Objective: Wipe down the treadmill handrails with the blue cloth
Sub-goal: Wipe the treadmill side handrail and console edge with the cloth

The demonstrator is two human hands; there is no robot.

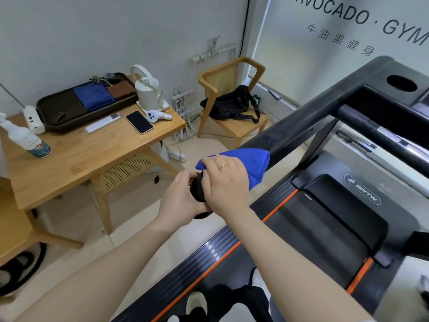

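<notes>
Handrail (pixel 308 122): bare and open beyond the blue cloth (pixel 250 161), up to the console crossbar (pixel 371 129). Open floor (pixel 197 149) separates it from the counter (pixel 76 159) and chair (pixel 232 98) on the left.

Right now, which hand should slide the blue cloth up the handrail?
Probably the right hand: it already presses the blue cloth onto the handrail. The left hand grips the rail's end.

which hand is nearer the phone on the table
The left. The left hand grips the handrail's end, on the side facing the table where the phone lies. The right hand presses the blue cloth onto the rail, farther from the phone.
</notes>
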